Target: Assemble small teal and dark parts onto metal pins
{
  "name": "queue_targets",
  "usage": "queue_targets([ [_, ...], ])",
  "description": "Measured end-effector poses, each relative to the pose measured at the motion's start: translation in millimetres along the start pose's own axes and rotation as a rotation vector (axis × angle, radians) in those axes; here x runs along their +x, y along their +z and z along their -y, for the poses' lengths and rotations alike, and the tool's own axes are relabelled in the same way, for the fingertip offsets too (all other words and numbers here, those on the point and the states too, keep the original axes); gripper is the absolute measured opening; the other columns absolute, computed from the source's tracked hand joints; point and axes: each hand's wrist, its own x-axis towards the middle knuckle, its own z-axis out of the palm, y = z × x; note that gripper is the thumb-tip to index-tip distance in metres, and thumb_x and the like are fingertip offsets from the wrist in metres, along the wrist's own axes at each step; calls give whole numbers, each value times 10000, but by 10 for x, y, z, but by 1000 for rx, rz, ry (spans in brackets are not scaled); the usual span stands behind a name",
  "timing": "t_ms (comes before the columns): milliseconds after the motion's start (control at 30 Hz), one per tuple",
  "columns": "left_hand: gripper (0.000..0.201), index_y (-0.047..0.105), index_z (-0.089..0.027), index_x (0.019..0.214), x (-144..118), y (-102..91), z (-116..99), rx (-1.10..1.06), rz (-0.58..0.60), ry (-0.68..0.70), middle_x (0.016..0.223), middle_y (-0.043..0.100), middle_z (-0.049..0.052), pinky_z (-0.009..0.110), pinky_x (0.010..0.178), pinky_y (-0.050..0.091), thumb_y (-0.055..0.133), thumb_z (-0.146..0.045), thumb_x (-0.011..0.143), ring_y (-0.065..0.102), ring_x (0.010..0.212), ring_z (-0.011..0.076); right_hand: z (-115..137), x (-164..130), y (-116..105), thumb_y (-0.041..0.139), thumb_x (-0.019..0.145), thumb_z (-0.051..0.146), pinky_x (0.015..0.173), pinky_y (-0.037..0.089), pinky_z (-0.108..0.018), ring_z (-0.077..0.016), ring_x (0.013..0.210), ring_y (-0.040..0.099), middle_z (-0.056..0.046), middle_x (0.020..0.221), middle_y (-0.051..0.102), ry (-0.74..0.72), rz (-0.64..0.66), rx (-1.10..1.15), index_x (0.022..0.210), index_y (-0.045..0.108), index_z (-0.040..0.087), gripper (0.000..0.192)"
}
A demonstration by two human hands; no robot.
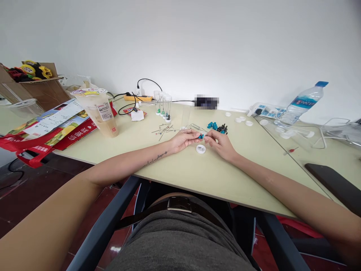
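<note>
In the head view my left hand (184, 140) is closed, with small blue parts (201, 136) between its thumb and fingers. The fingertips of my right hand (221, 145) are pinched together against the same blue parts from the right. Just below lies a round white cap (200, 149) with tiny bits in it. Beyond my right hand sit a pile of blue pieces (212, 125) and a heap of dark pieces (223, 128). Thin wire-like pins (166, 130) are scattered past my left hand, near a clear tube (185, 116). The parts are too small to identify exactly.
Clear tubes (163, 106) with white caps stand at the back. A drink cup (98, 113) and red bag (75, 134) are on the left. At right are loose white caps (240, 119), a power strip (267, 110), a tilted water bottle (303, 103) and a black phone (332, 184).
</note>
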Motion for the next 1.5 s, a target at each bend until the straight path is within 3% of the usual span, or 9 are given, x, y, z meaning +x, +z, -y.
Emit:
queue_targets([
  [100, 92, 644, -80, 768, 5, -4, 4, -13, -32, 4, 767, 641, 36, 274, 869, 450, 667, -112, 685, 617, 753, 91, -1, 1, 13, 525, 799, 510, 578, 368, -268, -127, 609, 501, -16, 801, 590, -10, -67, -1, 878, 507, 202, 318],
  [267, 95, 640, -78, 768, -5, 3, -1, 1, 12, -10, 766, 642, 38, 300, 885, 444, 668, -116, 687, 619, 756, 101, 19, -5, 4, 374, 877, 505, 575, 352, -269, -125, 566, 476, 4, 607, 533, 8, 16, -34, 684, 518, 193, 394],
  [433, 95, 644, -84, 768, 2, -9, 3, -11, -9, 16, 761, 638, 31, 285, 877, 447, 670, -122, 686, 617, 749, 93, 25, -2, 8, 490, 804, 539, 569, 366, -274, -133, 597, 490, -16, 772, 585, -3, -67, -9, 854, 508, 207, 335],
  [600, 96, 640, -82, 767, -3, -1, -5, 7, 11, -10, 758, 639, 38, 294, 880, 444, 670, -123, 685, 618, 758, 101, 9, -2, 5, 378, 873, 509, 567, 358, -272, -129, 566, 470, -6, 623, 538, 9, 21, -26, 703, 517, 195, 383],
  [767, 95, 641, -82, 770, -2, -1, -5, -8, -30, 1, 769, 637, 34, 281, 879, 444, 668, -117, 686, 617, 756, 93, -6, 2, 10, 515, 798, 521, 575, 369, -276, -135, 601, 488, -19, 789, 588, -11, -69, 5, 871, 502, 211, 319],
  [933, 96, 633, -74, 757, -14, 10, -11, -5, 7, -13, 752, 638, 42, 296, 865, 455, 673, -117, 680, 624, 757, 112, 4, -1, 0, 375, 883, 485, 570, 347, -269, -126, 567, 473, -2, 624, 544, 8, 31, -26, 685, 509, 194, 377],
  [1133, 106, 643, -78, 772, 4, -4, -2, -18, -28, 6, 768, 636, 32, 267, 858, 455, 675, -113, 677, 618, 751, 92, 8, 7, 18, 500, 796, 544, 581, 373, -279, -144, 620, 501, -27, 795, 587, -16, -74, -9, 869, 494, 210, 342],
  [1333, 106, 638, -78, 759, -4, 1, -4, 3, 8, -10, 761, 639, 38, 298, 875, 450, 681, -123, 673, 618, 751, 102, 6, 4, -4, 340, 884, 513, 580, 362, -282, -140, 585, 495, -17, 635, 566, 13, 46, -30, 673, 517, 196, 420],
  [1500, 97, 642, -81, 769, 4, -6, 0, -14, -33, 2, 768, 637, 32, 278, 876, 450, 670, -113, 682, 619, 758, 93, 11, 8, 11, 482, 807, 542, 597, 380, -290, -150, 632, 509, -32, 801, 595, -15, -57, -13, 885, 511, 213, 340],
])
